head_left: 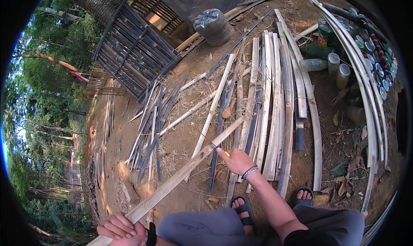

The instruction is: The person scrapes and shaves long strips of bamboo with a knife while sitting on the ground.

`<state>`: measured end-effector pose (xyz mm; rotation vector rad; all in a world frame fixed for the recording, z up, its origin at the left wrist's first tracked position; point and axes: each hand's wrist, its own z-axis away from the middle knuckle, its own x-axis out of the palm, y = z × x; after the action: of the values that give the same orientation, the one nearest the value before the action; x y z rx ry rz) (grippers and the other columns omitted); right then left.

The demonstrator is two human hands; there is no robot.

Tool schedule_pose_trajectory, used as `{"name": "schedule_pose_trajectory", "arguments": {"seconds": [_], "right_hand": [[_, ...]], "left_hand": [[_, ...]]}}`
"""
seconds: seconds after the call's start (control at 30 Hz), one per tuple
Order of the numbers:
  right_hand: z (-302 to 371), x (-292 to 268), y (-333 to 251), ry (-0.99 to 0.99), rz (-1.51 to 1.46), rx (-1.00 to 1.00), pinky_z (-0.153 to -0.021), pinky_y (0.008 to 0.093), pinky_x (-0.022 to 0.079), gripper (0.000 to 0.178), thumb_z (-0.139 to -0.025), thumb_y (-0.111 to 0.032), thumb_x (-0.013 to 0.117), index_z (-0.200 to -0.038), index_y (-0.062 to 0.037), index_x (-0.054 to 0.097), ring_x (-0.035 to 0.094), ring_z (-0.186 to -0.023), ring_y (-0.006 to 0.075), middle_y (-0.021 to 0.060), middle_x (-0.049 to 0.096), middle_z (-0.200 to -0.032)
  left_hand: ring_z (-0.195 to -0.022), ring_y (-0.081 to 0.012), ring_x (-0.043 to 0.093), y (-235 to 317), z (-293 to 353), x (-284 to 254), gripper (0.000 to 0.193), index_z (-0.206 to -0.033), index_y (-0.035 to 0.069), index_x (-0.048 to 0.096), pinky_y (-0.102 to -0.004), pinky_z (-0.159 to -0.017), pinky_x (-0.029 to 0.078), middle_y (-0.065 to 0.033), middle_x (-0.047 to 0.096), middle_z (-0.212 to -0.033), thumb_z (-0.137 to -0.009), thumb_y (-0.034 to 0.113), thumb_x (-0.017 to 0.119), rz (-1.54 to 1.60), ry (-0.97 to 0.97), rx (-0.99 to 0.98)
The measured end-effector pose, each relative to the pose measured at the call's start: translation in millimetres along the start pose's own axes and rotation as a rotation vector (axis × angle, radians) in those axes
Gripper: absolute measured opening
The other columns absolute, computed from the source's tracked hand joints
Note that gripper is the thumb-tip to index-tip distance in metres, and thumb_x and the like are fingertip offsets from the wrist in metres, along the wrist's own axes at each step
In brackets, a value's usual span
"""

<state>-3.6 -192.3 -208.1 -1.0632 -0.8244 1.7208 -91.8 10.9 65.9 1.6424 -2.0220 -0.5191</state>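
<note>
The fingers of the right hand are curled up tight around the yellow handle of a small knife. The thumb points forward, but the tips of the other fingers are hidden. The knife's blade touches the long stick near its far end. The fingers of the left hand sit close together and wrap around the near end of the long stick, which slants up over the ground in front of the person. A black watch is on the left wrist.

To the right of the long stick lies a big row of pale sticks. To its left is a messy heap of thin sticks. Way past the heap, a dark rack leans over. Far to the right of the long stick stand glass jars.
</note>
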Motion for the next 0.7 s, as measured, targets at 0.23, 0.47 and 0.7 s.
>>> {"name": "schedule_pose_trajectory", "arguments": {"seconds": [0.23, 0.47, 0.7], "right_hand": [[-19, -9, 44, 0.055, 0.025, 0.059, -0.072, 0.0484, 0.053, 0.079, -0.091, -0.065, 0.038, -0.077, 0.0076, 0.067, 0.066, -0.076, 0.0437, 0.0315, 0.063, -0.072], [-15, -76, -6, 0.195, 0.052, -0.232, -0.068, 0.0453, 0.052, 0.075, -0.094, -0.064, 0.035, -0.082, 0.0034, 0.066, 0.066, -0.069, 0.0363, 0.022, 0.063, -0.065], [-24, -258, -102, 0.291, 0.519, -0.349, -0.071, 0.0432, 0.053, 0.075, -0.093, -0.064, 0.04, -0.083, 0.0067, 0.063, 0.066, -0.07, 0.0299, 0.0196, 0.063, -0.068]], "left_hand": [[-0.037, -0.011, 0.025, 27, 0, -18, 0.065, -0.065, 0.011, 0.032, -0.0228, -0.038, 0.021, -0.0009, 0.028, -0.049, -0.091, 0.07, 0.03, -0.098, 0.209, 0.015], [-0.04, -0.0102, 0.025, 37, 3, -36, 0.056, -0.069, 0.011, 0.032, -0.0232, -0.039, 0.021, 0.0001, 0.025, -0.052, -0.095, 0.06, 0.033, -0.188, 0.722, -0.009], [-0.04, -0.0105, 0.026, 16, 32, -38, 0.05, -0.075, 0.008, 0.037, -0.0238, -0.038, 0.022, 0.0001, 0.027, -0.054, -0.095, 0.053, 0.041, -0.148, 0.874, -0.268]]}}
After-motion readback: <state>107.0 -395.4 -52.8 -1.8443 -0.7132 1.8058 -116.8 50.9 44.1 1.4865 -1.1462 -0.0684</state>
